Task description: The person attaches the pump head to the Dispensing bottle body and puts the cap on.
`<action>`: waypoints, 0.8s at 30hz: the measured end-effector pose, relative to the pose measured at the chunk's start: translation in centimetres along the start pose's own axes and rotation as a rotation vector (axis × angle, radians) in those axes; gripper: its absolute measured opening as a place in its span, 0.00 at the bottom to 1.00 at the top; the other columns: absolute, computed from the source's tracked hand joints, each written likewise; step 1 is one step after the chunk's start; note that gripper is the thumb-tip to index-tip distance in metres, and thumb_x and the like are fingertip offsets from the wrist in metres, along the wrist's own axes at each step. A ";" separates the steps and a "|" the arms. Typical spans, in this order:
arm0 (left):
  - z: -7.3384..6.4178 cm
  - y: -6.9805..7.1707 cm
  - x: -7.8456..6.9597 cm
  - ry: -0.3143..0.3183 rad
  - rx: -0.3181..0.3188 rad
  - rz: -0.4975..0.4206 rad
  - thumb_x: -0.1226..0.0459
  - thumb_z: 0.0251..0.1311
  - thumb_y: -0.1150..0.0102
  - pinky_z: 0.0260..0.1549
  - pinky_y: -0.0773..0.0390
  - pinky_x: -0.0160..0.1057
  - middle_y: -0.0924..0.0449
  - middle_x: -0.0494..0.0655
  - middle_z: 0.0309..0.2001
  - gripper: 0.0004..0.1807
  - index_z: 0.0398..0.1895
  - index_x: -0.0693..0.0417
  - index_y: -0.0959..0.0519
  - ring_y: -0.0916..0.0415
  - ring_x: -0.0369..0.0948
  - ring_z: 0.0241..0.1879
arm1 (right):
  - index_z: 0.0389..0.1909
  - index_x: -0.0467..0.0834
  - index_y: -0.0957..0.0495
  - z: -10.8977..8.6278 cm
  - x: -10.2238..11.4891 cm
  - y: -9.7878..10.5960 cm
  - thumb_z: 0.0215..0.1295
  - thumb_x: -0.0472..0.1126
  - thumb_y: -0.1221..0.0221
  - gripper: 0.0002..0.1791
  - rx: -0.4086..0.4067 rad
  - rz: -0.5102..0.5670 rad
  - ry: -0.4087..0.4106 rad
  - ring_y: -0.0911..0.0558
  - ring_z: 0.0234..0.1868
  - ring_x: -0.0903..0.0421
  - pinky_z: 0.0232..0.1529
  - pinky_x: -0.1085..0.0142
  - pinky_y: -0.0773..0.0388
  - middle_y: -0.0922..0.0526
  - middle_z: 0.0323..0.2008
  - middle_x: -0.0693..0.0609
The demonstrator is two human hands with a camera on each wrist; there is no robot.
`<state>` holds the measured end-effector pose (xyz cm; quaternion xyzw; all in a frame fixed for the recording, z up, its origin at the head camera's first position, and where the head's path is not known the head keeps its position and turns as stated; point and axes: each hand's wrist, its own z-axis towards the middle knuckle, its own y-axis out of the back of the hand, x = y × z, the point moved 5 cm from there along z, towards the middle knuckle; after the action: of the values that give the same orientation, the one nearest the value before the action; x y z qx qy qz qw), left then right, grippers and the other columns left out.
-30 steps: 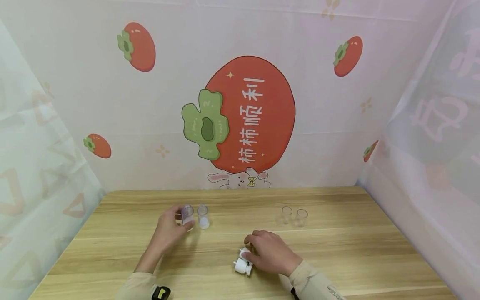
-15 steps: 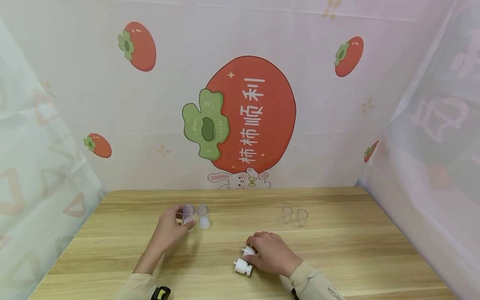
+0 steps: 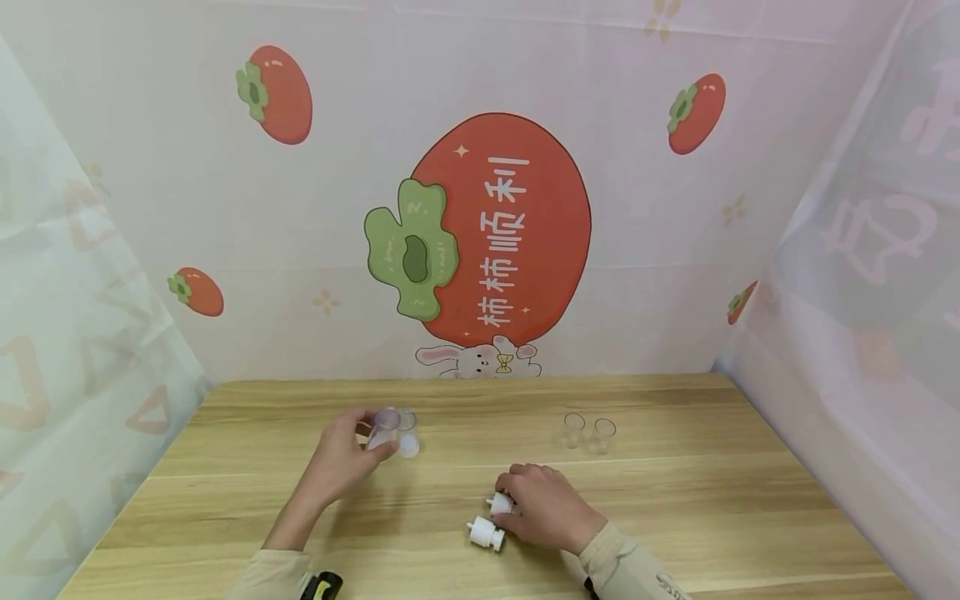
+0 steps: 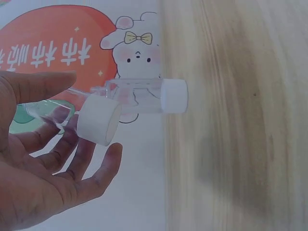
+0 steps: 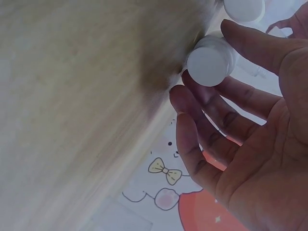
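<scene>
L hand [image 3: 349, 457] grips clear btl [image 3: 386, 428], tilted, white end down, just beside 2nd btl [image 3: 408, 442], upright on table [image 3: 675, 508]; contents can't tell. R hand [image 3: 546, 505], well apart, pinches white top [image 3: 501, 503] nr spare top [image 3: 486, 533], lying. 2 clear cups [image 3: 573, 427] back R.

Two clear bottles [image 3: 386, 427], two white nozzled pieces [image 3: 484, 533], two clear cups [image 3: 573, 427].

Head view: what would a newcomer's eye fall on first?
Probably the huge red fruit print in the middle of the backdrop. Next come the hands at the wooden table: left of centre, the left hand holds a tilted clear container; nearer the viewer, the right hand pinches a small white piece.
</scene>
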<state>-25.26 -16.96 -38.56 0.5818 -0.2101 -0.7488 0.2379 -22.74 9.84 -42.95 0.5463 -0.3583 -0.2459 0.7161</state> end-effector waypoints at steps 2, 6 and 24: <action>0.0 0.0 -0.3 -0.007 0.000 0.003 0.69 0.54 0.28 0.35 0.23 0.40 0.20 0.56 0.44 0.24 0.54 0.68 0.22 0.23 0.49 0.43 | 0.41 0.45 0.14 0.0 0.0 0.0 0.58 0.50 0.27 0.16 0.005 -0.005 -0.004 0.26 0.31 0.65 0.34 0.65 0.26 0.19 0.33 0.58; -0.1 0.1 -0.9 -0.025 0.003 0.014 0.68 0.55 0.28 0.37 0.25 0.42 0.20 0.56 0.46 0.22 0.52 0.67 0.21 0.24 0.49 0.45 | 0.40 0.45 0.14 0.0 -0.1 0.0 0.58 0.50 0.27 0.15 0.002 -0.016 -0.005 0.25 0.31 0.64 0.35 0.63 0.24 0.20 0.32 0.59; -0.4 -0.6 -2.6 -0.049 -0.009 0.008 0.70 0.55 0.28 0.42 0.25 0.45 0.22 0.55 0.48 0.22 0.53 0.65 0.21 0.26 0.50 0.48 | 0.40 0.45 0.15 -0.5 0.0 0.4 0.57 0.49 0.26 0.16 -0.014 0.009 -0.005 0.24 0.33 0.64 0.35 0.66 0.25 0.20 0.34 0.58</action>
<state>-24.36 -14.98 -37.03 0.5613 -0.2150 -0.7629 0.2383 -22.37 10.31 -42.61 0.5391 -0.3610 -0.2467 0.7198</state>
